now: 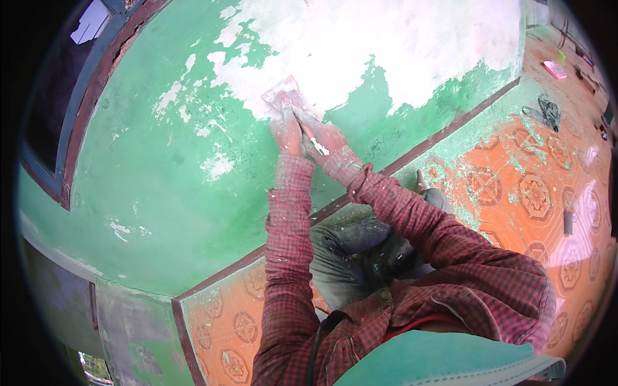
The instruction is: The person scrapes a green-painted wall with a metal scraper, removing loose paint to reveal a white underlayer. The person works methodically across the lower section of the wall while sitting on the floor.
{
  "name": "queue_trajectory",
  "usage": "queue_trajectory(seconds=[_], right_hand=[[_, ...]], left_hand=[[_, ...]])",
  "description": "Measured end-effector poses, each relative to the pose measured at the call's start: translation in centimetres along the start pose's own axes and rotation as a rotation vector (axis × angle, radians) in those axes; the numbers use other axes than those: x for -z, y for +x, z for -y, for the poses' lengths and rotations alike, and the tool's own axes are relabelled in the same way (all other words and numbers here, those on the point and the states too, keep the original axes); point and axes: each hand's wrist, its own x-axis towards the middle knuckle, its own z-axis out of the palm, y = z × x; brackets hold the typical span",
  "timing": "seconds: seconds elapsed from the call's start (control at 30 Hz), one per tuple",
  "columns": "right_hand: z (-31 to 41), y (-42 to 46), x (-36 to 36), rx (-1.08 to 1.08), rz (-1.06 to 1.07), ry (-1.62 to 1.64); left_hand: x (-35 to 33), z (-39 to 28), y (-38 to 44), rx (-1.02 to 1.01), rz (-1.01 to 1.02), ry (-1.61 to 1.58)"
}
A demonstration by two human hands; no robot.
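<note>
A scraper (281,91) with a broad flat blade lies against the green painted wall (159,207), at the edge of a large bare white patch (328,43). My right hand (324,137) is closed round its handle, part of which shows pale below the fingers. Beside it my left hand (287,130) presses on the scraper near the blade, its fingers reaching up onto it. The two hands touch each other. Smaller white spots with ragged paint edges show left of the blade. Dust covers both hands and the checked sleeves.
A brown skirting strip (434,135) runs along the wall's foot. Green paint flakes are scattered on the orange patterned floor (512,202). To the right lie a black plastic bag (548,113), a pink object (555,69) and a small grey object (568,223). A window frame (72,111) stands at left.
</note>
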Motion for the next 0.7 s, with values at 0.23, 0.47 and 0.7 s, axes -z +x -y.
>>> queue_trajectory(seconds=[0.23, 0.47, 0.7], right_hand=[[6.5, 11.7, 4.5, 0.188, -0.103, -0.072], [2.6, 0.2, -0.5, -0.073, 0.127, 0.045], [6.4, 13.4, 3.6, 0.048, 0.004, -0.099]], left_hand=[[-3.1, -14.3, 9.5, -0.131, 0.019, 0.037], [3.4, 1.8, 2.1, -0.037, -0.036, -0.185], [-2.9, -14.1, 8.2, -0.206, 0.044, 0.134]])
